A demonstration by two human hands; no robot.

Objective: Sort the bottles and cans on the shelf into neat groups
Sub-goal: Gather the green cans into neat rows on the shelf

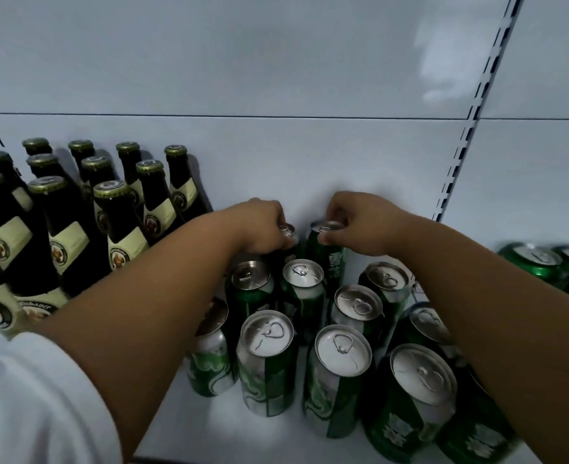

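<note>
At shelf back, left hand fingers and right hand fingers each gripping a green can.

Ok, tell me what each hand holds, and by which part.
Left hand grips the top of a back-row can. Right hand pinches the top rim of the can beside it.

Bottle label: partial "...aner", perhaps; cans unreadable.

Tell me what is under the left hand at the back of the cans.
The left hand grips the top of a green can at the back of the group; only part of its lid and side show. The can's lower body is hidden by the hand and the cans in front.
</note>
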